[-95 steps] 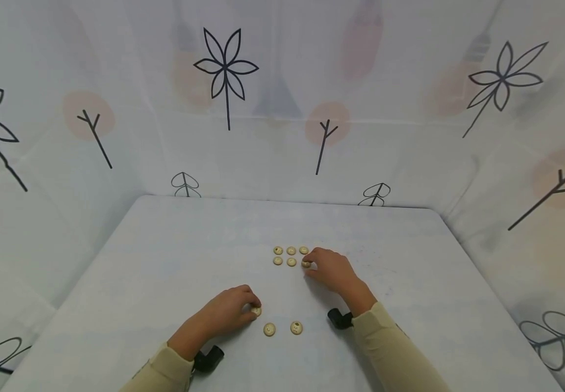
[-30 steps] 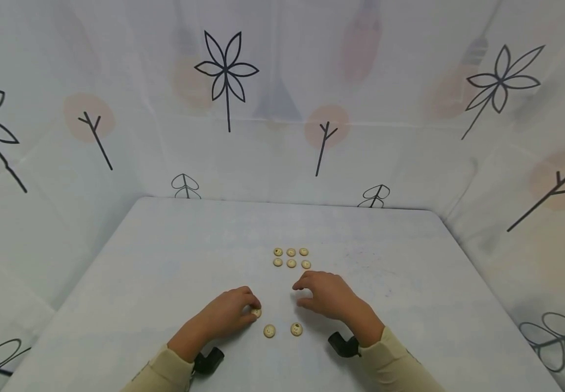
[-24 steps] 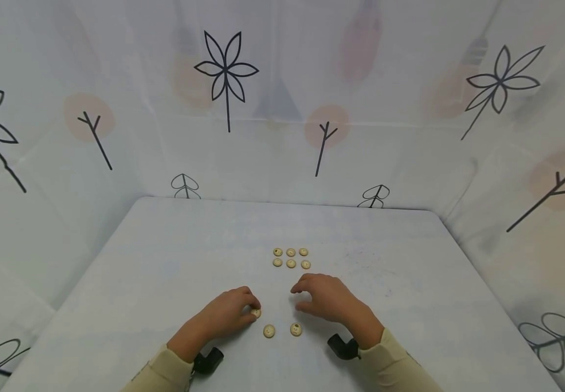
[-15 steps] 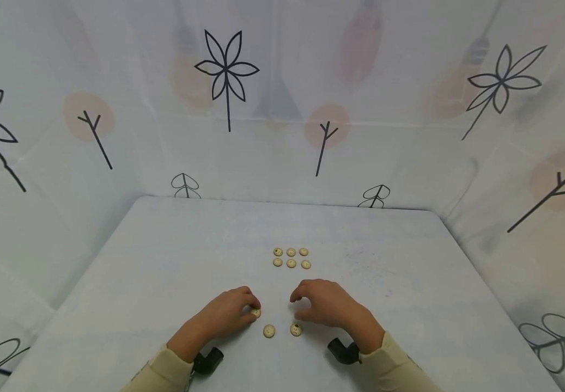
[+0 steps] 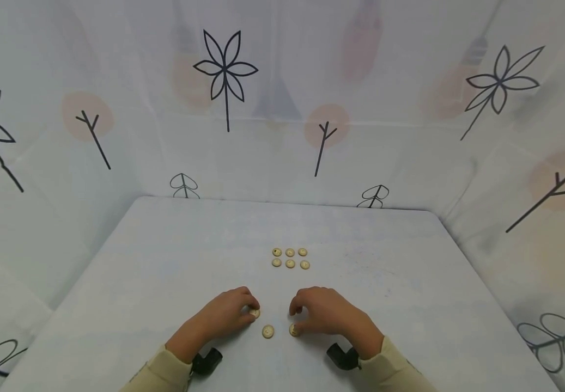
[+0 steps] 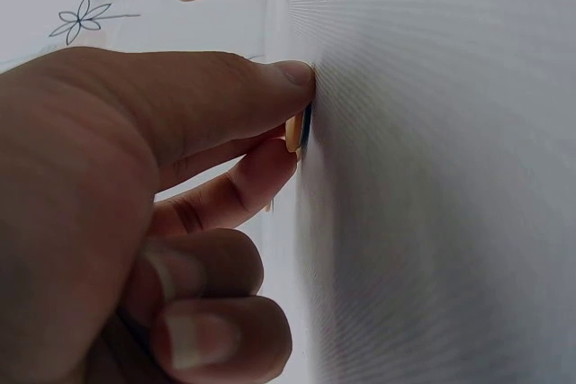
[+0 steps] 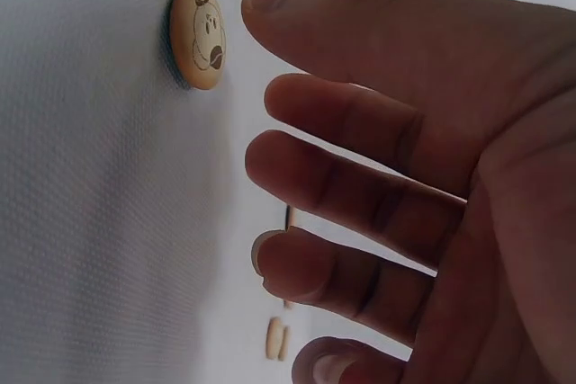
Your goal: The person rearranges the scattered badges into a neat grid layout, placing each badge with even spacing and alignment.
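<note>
My left hand (image 5: 228,314) pinches a small round wooden disc (image 6: 293,132) between thumb and fingers, low against the white table (image 5: 164,261). The left wrist view shows this disc nearly edge-on, with a dark underside. On the right, my right hand (image 5: 328,313) hovers over another disc (image 7: 198,35), which carries a printed animal figure. Thumb and fingers there are spread apart, with a gap between the thumb tip and that disc in the right wrist view. A third disc (image 5: 268,331) lies on the table between both hands.
Several more discs (image 5: 290,258) lie beyond the hands in two short rows. A black wrist camera (image 5: 207,361) sits below the left wrist and another (image 5: 343,357) below the right. Patterned white cloth (image 5: 272,98) stands behind the table and along its sides.
My right hand has come back from the near row of discs, leaving one at its right end, and has lowered toward the right-hand near disc. The left hand keeps its pinch in place.
</note>
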Motion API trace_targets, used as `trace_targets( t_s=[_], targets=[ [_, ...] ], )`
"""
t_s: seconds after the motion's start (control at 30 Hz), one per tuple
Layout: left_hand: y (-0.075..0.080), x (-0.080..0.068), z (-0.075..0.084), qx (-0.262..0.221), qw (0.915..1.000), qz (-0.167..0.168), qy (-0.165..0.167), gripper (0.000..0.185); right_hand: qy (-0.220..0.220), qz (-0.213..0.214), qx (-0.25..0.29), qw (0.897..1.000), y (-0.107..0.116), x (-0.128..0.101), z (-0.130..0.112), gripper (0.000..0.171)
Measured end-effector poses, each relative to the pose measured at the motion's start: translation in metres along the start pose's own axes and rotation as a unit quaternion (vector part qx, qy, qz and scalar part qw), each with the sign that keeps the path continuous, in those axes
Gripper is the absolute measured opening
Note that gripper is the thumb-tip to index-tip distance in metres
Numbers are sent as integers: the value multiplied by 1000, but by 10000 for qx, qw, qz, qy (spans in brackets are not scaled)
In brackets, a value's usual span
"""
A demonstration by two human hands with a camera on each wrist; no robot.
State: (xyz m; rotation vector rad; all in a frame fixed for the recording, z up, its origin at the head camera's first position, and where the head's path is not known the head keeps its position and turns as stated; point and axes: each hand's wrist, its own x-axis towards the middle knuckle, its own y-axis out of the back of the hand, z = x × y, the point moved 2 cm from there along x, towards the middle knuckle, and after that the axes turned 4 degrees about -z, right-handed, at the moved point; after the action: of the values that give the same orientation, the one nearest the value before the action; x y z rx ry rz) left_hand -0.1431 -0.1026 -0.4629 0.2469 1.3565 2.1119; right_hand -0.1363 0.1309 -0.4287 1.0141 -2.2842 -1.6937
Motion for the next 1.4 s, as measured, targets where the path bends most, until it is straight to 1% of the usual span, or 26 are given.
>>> trace_targets(
  t_s=[0.27,0.47,0.73,1.03,1.4],
  targets=[
    [1,-1,0,54,10000,8,-4,17,143,-116,-15,9998,-3,0,-3,15],
    [1,-1,1,114,9999,39,-20,18,197,-134,2,9997,-4,0,-3,14],
    [2,0,1,2,10000,28,-17,17,222,-222,-63,9995,-6,2,-4,12],
    [2,0,0,90,9999,42,-65,16,250,-204,-201,9993,-6,2,-6,12],
    [1,-1,0,5,10000,29,-33,17,397,-108,-381,9984,-8,1,-8,14]
  ],
)
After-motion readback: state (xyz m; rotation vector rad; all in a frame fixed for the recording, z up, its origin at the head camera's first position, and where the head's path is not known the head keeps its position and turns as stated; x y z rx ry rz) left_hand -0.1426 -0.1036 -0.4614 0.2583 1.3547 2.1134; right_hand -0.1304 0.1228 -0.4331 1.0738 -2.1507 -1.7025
